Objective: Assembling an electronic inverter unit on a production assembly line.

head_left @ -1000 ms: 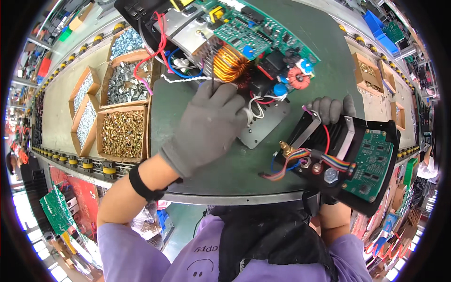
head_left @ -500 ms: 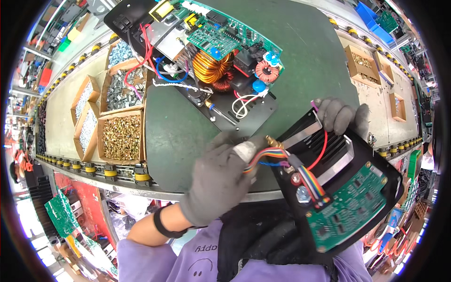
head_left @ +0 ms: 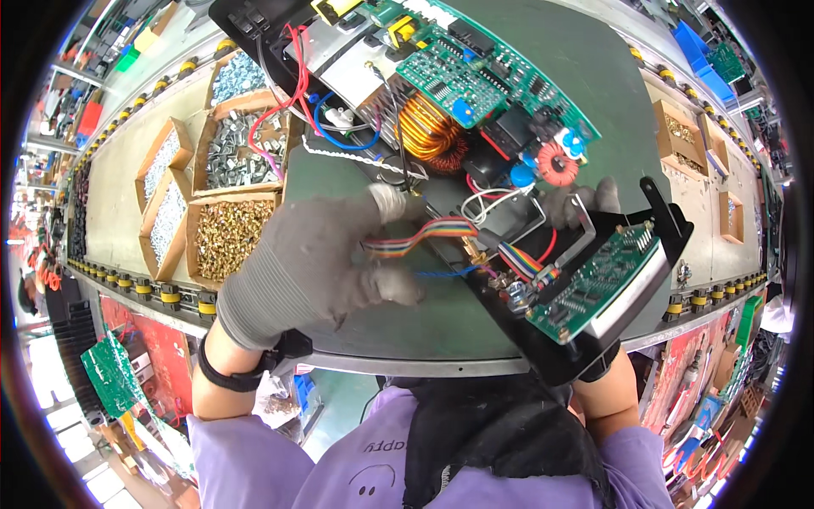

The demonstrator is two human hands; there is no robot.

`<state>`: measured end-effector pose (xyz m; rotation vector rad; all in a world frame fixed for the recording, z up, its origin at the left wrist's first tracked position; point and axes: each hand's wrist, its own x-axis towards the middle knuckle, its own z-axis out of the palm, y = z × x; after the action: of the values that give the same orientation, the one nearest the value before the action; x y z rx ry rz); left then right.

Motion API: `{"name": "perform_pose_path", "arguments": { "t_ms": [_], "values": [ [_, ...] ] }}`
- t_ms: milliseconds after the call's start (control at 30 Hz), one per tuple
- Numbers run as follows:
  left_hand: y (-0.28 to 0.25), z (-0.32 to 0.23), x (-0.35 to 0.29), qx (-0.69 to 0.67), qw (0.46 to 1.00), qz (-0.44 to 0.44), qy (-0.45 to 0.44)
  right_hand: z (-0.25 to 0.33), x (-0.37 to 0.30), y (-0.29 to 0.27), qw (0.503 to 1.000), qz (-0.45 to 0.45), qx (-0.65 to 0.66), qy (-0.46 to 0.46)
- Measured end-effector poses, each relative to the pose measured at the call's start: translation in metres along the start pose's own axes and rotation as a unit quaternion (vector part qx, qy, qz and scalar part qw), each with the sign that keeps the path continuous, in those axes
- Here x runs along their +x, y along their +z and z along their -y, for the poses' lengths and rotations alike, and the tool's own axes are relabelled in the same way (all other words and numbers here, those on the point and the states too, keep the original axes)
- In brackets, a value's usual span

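Observation:
My left hand (head_left: 314, 259), grey-gloved and a little blurred, is spread at the left of a tilted black panel (head_left: 500, 327). White tape wraps one finger. Between thumb and that finger lies the end of a rainbow ribbon cable (head_left: 432, 231). My gloved right hand (head_left: 581, 199) grips the panel from behind; its wrist is hidden below. The panel carries a green circuit board (head_left: 593, 288), metal brackets and a brass fitting (head_left: 473, 248). Behind it lies an open black chassis (head_left: 242, 17) with a larger green circuit board (head_left: 500, 72) and a copper coil (head_left: 428, 127).
A dark green mat (head_left: 610, 93) lies underneath. Cardboard boxes of brass parts (head_left: 233, 237) and metal clips (head_left: 237, 153) stand at left, more boxes (head_left: 678, 140) at right. Loose red wires (head_left: 297, 76) hang over the left boxes. A roller rail (head_left: 170, 293) edges the bench.
My left hand has moved left and its fingers have spread. The panel has tipped and swung up toward the chassis with my right hand. The whole view has shifted slightly.

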<state>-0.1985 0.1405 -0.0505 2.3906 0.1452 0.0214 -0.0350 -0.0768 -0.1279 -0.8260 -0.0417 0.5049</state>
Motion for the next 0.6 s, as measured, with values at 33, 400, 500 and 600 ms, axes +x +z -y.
{"name": "perform_pose_path", "arguments": {
  "t_ms": [33,400,500,600],
  "values": [
    [-0.002,0.002,0.004,-0.066,0.998,-0.009,-0.008,0.003,-0.002,0.003,0.998,-0.048,-0.007,0.035],
    [0.056,0.006,0.047,0.344,0.906,-0.065,0.239,0.003,-0.002,-0.006,0.997,-0.071,-0.006,0.038],
    [0.059,0.011,0.05,0.342,0.906,-0.073,0.24,0.002,-0.001,-0.009,0.993,-0.114,-0.003,0.04],
    [0.065,0.014,0.051,0.328,0.895,-0.157,0.257,0.003,-0.002,-0.011,0.998,-0.051,0.003,0.036]
  ]
}}
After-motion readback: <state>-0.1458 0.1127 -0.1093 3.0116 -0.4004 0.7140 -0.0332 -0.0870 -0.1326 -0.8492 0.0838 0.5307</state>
